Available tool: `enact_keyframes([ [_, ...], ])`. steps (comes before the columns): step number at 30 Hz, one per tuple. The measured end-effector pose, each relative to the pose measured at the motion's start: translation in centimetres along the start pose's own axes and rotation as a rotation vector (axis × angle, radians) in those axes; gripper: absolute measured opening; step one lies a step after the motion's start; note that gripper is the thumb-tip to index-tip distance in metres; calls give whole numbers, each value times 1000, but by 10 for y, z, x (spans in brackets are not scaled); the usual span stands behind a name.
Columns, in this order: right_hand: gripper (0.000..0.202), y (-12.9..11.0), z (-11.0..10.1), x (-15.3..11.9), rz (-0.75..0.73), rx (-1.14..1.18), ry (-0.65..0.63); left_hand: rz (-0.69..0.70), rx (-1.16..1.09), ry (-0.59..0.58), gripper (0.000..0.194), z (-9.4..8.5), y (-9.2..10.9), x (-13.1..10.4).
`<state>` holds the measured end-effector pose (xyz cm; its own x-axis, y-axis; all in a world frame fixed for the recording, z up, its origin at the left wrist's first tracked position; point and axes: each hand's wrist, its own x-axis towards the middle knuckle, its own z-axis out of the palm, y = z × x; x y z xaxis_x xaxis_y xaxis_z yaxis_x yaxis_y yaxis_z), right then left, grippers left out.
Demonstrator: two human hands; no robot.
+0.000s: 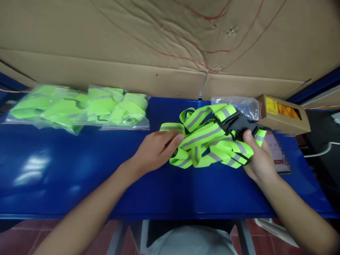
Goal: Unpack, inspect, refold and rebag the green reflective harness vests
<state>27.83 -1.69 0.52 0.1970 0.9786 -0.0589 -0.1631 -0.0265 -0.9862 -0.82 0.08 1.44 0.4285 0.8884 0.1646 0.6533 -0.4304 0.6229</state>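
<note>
A bundle of neon-yellow reflective strap (204, 136) with a grey stripe hangs in loose loops between my two hands, over the blue table. My left hand (159, 147) is closed on the loops at the bundle's left end, thumb on top. With thumb and fingers my right hand (259, 156) grips the right end, just below a large black plastic buckle (239, 124). A smaller black slider (241, 158) shows on the lower right loops. The fingers of my right hand are partly hidden behind the strap.
Several clear bags of neon-yellow strap (79, 108) lie along the back left of the blue table (87, 177). At the back right are an clear plastic bag (244, 106), a cardboard box (283, 115) with orange contents and a phone-like device (278, 154). Cardboard (119, 46) lines the back.
</note>
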Motion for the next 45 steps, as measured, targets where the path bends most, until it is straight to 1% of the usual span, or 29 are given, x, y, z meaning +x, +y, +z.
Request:
enact_keyframes([
  [3, 44, -4, 2, 5, -1, 52, 38, 127, 31, 105, 45, -6, -2, 0],
  [5, 41, -7, 2, 8, -1, 72, 68, 182, -18, 163, 46, -10, -3, 1],
  [7, 34, -9, 2, 9, -13, 77, 98, 198, -164, 186, 40, -14, -6, 2],
  [9, 27, -12, 2, 9, -19, 77, 117, 183, -383, 200, 27, -16, -11, 4],
  [11, 25, -13, 1, 9, -2, 78, 129, 144, -619, 212, 20, -17, -17, 4],
  [13, 28, -13, 0, 9, 30, 91, 140, 109, -809, 189, 18, -17, -22, 4],
  [14, 31, -12, -1, 10, 49, 98, 138, 108, -856, 160, 16, -17, -25, 4],
  [15, 33, -11, -2, 10, 67, 103, 127, 122, -856, 125, 11, -18, -26, 4],
  [17, 34, -9, -3, 10, 91, 96, 72, 175, -751, 58, 4, -18, -26, 3],
  [19, 29, -8, -4, 9, 74, 53, -2, 212, -637, 17, 14, -17, -23, 3],
  [20, 27, -7, -5, 8, 49, 25, -37, 209, -616, 16, 17, -16, -20, 2],
  [22, 23, -6, -5, 6, -7, -39, -100, 173, -631, 63, 20, -11, -15, 1],
  [24, 21, -4, -7, 4, -36, -113, -164, 133, -627, 157, 20, -4, -10, -1],
  [26, 21, -2, -10, 2, -52, -202, -230, 135, -585, 228, 20, 2, -6, -2],
  [29, 22, 1, -10, 0, -120, -368, -314, 206, -522, 260, 29, 7, -3, -3],
  [32, 19, 0, -5, -5, -240, -522, -383, 304, -443, 287, 34, 7, 3, -6],
  [34, 17, -1, 1, -9, -314, -583, -429, 393, -318, 256, 42, 7, 11, -10],
  [36, 18, 0, 5, -14, -363, -620, -482, 473, -124, 214, 57, 11, 21, -14],
  [37, 19, 0, 7, -15, -377, -635, -510, 495, -13, 197, 61, 15, 25, -16],
  [39, 21, 2, 9, -18, -392, -654, -555, 488, 168, 177, 58, 25, 32, -20],
  [42, 22, 6, 11, -19, -374, -650, -576, 424, 291, 140, 50, 37, 35, -23],
  [45, 23, 9, 11, -17, -329, -621, -557, 361, 377, 90, 56, 40, 32, -24],
])
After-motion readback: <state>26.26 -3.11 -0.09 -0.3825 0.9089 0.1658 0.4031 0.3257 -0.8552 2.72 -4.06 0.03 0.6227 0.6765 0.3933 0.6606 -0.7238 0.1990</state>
